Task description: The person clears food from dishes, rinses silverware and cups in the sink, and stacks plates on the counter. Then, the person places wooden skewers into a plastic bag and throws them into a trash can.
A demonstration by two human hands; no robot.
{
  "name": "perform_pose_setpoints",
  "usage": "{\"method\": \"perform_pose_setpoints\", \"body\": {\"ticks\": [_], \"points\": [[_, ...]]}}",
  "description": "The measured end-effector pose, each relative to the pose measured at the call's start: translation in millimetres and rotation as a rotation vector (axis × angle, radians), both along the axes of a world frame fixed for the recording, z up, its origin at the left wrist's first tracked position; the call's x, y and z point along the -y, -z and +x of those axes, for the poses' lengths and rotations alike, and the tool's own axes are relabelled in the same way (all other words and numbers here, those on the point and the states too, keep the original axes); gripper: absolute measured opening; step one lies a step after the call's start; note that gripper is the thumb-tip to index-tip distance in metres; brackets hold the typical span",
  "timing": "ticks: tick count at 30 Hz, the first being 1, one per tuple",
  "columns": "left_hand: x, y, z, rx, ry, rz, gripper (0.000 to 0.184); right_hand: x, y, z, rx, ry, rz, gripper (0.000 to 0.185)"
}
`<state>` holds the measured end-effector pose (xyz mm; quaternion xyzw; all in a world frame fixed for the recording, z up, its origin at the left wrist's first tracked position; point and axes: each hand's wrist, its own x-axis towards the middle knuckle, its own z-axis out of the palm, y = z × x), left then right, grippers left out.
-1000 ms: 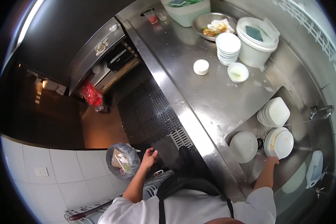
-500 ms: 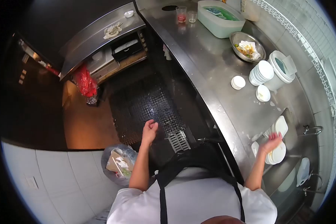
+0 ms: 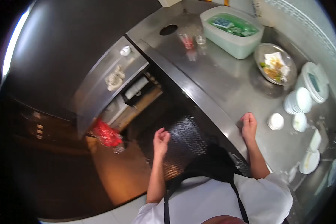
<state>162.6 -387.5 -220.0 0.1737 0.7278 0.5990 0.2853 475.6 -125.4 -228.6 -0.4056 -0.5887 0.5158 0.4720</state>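
Bowls [image 3: 276, 121] right of centre risked toppling if the right hand [image 3: 249, 128], fingers curled together, swung; the left hand [image 3: 161, 142] had fingers slightly apart.

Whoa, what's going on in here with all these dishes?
Someone in an apron is beside a metal counter. The left hand is over the floor, and the right hand is by the counter's front edge. I can't see anything in either. A tub of green liquid, a bowl of food scraps and stacked white dishes stand there, with plates farther right.
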Motion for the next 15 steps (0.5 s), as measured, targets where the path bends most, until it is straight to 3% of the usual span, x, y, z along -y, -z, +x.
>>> {"method": "perform_pose_setpoints", "body": {"ticks": [2, 7, 12, 15], "points": [[-39.1, -35.9, -33.6, -0.036, 0.079, -0.031, 0.054, -27.1, -3.5, -47.5, -0.121, -0.017, -0.031, 0.025], [-159.0, -76.7, -123.3, 0.003, 0.28, 0.127, 0.071, -75.6, -36.5, -132.8, -0.025, -0.114, 0.219, 0.025], [-326.1, -27.9, -205.2, -0.094, 0.612, 0.241, 0.087, -100.6, -71.9, -184.2, 0.161, -0.119, 0.352, 0.025], [-437.0, -4.6, -236.2, -0.177, 0.55, 0.289, 0.107, -104.4, -71.9, -204.6, 0.298, 0.011, 0.384, 0.026]]}}
